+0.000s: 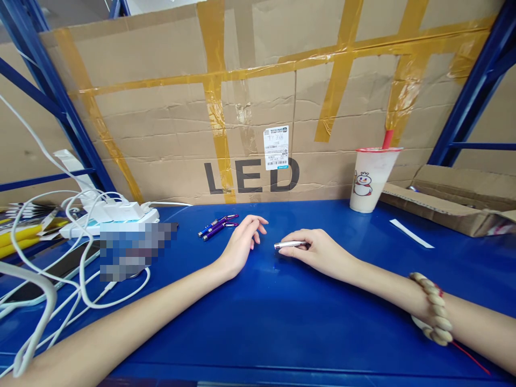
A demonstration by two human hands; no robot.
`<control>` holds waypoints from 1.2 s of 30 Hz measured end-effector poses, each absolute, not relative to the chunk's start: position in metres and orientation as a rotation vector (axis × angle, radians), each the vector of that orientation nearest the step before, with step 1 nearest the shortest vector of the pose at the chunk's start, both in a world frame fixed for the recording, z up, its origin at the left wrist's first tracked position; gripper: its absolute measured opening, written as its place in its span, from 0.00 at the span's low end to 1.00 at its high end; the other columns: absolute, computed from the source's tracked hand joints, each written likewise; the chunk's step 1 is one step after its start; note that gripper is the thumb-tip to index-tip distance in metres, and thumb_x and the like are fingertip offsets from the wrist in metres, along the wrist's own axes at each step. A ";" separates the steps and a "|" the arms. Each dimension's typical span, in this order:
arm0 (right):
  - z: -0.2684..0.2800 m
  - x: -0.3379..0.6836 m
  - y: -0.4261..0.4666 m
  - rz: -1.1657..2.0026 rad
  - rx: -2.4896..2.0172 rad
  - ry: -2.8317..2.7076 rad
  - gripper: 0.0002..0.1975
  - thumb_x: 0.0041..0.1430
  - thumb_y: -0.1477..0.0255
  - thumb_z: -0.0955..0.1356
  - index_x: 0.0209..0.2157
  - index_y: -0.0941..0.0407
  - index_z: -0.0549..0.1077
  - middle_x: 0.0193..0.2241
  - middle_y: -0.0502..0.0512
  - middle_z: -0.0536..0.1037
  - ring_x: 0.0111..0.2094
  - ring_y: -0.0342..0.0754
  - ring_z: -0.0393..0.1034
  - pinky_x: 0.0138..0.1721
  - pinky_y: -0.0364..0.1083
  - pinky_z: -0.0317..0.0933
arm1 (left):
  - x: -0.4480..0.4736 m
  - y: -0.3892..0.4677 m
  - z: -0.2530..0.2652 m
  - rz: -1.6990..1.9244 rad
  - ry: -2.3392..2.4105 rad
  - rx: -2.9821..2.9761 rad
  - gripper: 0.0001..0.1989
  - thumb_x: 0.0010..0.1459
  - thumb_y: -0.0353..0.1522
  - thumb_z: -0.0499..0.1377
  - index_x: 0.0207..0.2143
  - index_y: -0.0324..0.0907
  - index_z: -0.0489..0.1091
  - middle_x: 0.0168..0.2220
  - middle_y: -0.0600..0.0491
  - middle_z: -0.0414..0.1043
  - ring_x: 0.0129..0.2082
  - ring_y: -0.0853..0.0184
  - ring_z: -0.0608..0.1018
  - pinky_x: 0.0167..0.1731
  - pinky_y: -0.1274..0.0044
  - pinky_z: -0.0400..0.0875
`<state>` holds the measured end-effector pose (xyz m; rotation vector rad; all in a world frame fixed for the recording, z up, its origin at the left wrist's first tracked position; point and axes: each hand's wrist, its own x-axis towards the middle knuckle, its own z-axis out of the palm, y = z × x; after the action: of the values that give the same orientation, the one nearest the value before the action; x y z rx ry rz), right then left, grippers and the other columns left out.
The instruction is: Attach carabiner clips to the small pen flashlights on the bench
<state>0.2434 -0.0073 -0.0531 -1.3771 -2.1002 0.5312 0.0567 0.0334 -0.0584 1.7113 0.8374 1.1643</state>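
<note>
My right hand rests on the blue table and grips a small silver pen-shaped light that points left. My left hand lies just to its left, fingers loosely apart, palm down on the table, holding nothing. Two purple pen-shaped lights lie side by side on the table a little beyond and left of my left hand. A beaded bracelet sits on my right wrist.
A sealed drink cup with a red straw stands at the back right. A taped cardboard sheet marked LED forms the back wall. A white power strip with cables and a phone lie left. An open carton sits right.
</note>
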 end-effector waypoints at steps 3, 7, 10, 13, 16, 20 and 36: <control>-0.053 0.244 -0.007 0.542 -1.387 -2.101 0.16 0.53 0.54 0.64 0.35 0.48 0.75 0.35 0.43 0.74 0.32 0.37 0.64 0.32 0.38 0.54 | 0.057 0.034 -0.059 1.163 0.837 1.706 0.15 0.60 0.39 0.47 0.38 0.36 0.64 0.32 0.51 0.64 0.26 0.74 0.64 0.22 0.83 0.57; -0.053 0.244 -0.008 0.581 -1.388 -2.088 0.17 0.54 0.54 0.64 0.36 0.50 0.75 0.35 0.45 0.74 0.32 0.37 0.64 0.33 0.38 0.54 | 0.057 0.033 -0.059 1.159 0.826 1.699 0.15 0.59 0.39 0.48 0.38 0.36 0.64 0.32 0.51 0.64 0.26 0.74 0.64 0.22 0.82 0.57; -0.053 0.243 -0.009 0.599 -1.370 -2.093 0.17 0.54 0.55 0.63 0.37 0.50 0.75 0.37 0.46 0.73 0.34 0.38 0.65 0.34 0.39 0.55 | 0.057 0.033 -0.058 1.158 0.825 1.697 0.15 0.59 0.39 0.48 0.38 0.36 0.64 0.33 0.50 0.64 0.26 0.74 0.64 0.23 0.82 0.57; -0.054 0.244 -0.008 0.606 -1.346 -2.093 0.18 0.55 0.56 0.63 0.39 0.51 0.75 0.38 0.47 0.73 0.36 0.40 0.66 0.36 0.39 0.56 | 0.056 0.032 -0.058 1.155 0.828 1.693 0.15 0.59 0.39 0.48 0.38 0.36 0.64 0.33 0.50 0.64 0.26 0.74 0.64 0.23 0.82 0.57; -0.055 0.244 -0.007 0.611 -1.336 -2.094 0.18 0.55 0.56 0.63 0.40 0.51 0.74 0.39 0.47 0.73 0.37 0.40 0.67 0.37 0.40 0.57 | 0.056 0.032 -0.058 1.158 0.828 1.693 0.15 0.59 0.40 0.48 0.38 0.37 0.64 0.33 0.50 0.64 0.26 0.74 0.64 0.22 0.82 0.57; -0.056 0.244 -0.006 0.603 -1.326 -2.098 0.18 0.55 0.55 0.62 0.40 0.50 0.74 0.40 0.45 0.73 0.39 0.40 0.67 0.39 0.40 0.58 | 0.056 0.032 -0.058 1.159 0.828 1.703 0.15 0.59 0.40 0.48 0.38 0.36 0.64 0.33 0.50 0.64 0.26 0.74 0.65 0.23 0.82 0.57; -0.057 0.246 -0.005 0.617 -1.302 -2.104 0.22 0.57 0.53 0.61 0.42 0.52 0.74 0.41 0.48 0.73 0.39 0.41 0.67 0.39 0.40 0.58 | 0.056 0.032 -0.058 1.157 0.829 1.708 0.15 0.60 0.39 0.48 0.38 0.36 0.65 0.33 0.50 0.64 0.26 0.74 0.64 0.23 0.82 0.57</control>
<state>0.2455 -0.0050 -0.0572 -1.3015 -2.1036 0.6174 0.0561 0.0323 -0.0581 1.7085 0.8289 1.1566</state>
